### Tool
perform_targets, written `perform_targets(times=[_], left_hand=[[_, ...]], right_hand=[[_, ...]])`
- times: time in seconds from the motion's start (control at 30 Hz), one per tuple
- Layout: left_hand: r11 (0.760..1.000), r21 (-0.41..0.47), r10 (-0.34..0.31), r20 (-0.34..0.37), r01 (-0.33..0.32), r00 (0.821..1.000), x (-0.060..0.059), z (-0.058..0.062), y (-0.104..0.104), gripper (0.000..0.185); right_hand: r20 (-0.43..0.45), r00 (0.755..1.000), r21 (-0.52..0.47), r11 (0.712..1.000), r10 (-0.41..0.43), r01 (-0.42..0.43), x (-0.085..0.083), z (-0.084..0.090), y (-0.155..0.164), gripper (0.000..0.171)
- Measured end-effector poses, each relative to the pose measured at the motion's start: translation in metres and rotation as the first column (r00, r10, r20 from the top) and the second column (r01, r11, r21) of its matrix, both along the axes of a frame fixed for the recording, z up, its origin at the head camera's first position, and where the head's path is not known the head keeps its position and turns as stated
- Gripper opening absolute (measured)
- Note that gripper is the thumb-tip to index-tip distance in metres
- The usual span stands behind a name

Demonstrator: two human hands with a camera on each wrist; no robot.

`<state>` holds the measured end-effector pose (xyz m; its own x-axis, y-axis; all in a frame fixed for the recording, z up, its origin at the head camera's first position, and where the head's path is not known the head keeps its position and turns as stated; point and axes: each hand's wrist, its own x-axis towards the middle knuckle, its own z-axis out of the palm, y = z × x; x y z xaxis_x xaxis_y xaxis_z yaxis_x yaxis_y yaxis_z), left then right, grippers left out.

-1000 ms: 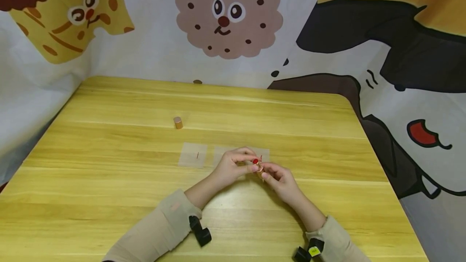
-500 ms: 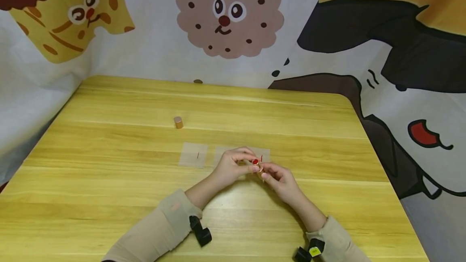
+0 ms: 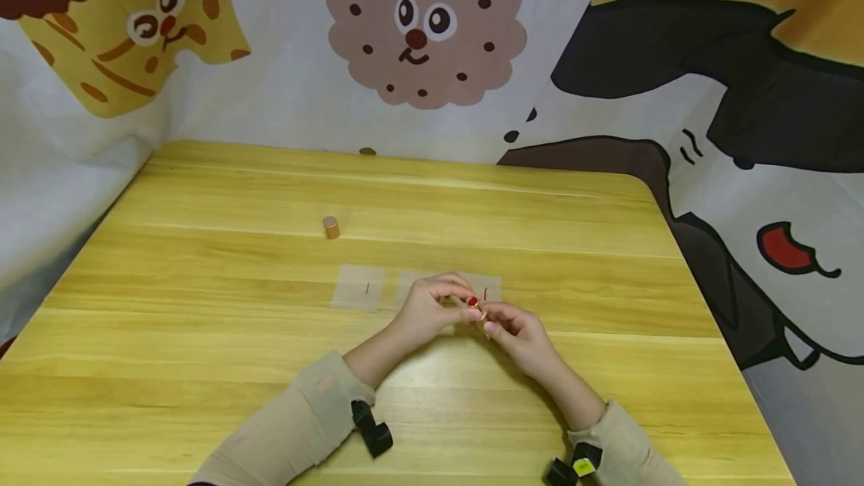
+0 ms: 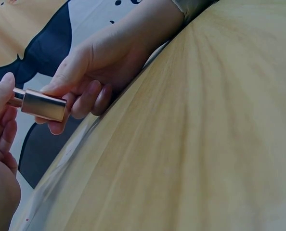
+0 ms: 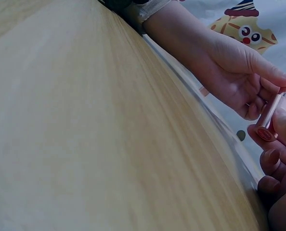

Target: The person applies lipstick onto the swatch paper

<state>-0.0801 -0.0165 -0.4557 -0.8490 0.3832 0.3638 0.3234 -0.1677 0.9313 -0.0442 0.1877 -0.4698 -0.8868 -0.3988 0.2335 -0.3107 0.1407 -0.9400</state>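
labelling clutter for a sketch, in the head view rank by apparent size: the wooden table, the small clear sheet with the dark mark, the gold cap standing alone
1. wooden table, by far the largest.
2. small clear sheet.
3. gold cap, the smallest, though it stands farther from the camera than the sheet.

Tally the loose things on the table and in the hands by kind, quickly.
Lipstick tube, rose-gold, held between the left hand and the right hand: 1
Gold cap standing alone on the table: 1
Clear plastic sheets lying flat: 2
Total: 4
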Motion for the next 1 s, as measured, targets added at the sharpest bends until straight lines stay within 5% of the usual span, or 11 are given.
perform_targets(times=[0.27, 0.4, 0.6, 1.0], left_hand=[[1.000, -0.007, 0.024, 0.006, -0.024, 1.000, 0.000, -0.001, 0.000, 0.014], [0.999, -0.012, 0.047, 0.035, -0.047, 0.998, 0.002, 0.002, 0.001, 0.014], [0.997, -0.011, 0.083, 0.023, -0.083, 0.996, 0.010, 0.021, -0.001, 0.017], [0.994, -0.045, 0.104, 0.023, -0.103, 0.994, 0.013, 0.030, -0.003, 0.016]], right_hand=[[0.033, 0.999, 0.004, 1.000, 0.014, -0.015, 0.006, 0.027, -0.009, 0.026], [0.025, 1.000, 0.011, 1.000, 0.015, -0.015, 0.006, 0.028, -0.009, 0.025], [0.019, 1.000, 0.032, 0.999, 0.003, -0.003, 0.007, 0.030, -0.011, 0.023], [0.007, 1.000, 0.033, 0.999, 0.005, -0.005, 0.001, 0.005, -0.001, 0.024]])
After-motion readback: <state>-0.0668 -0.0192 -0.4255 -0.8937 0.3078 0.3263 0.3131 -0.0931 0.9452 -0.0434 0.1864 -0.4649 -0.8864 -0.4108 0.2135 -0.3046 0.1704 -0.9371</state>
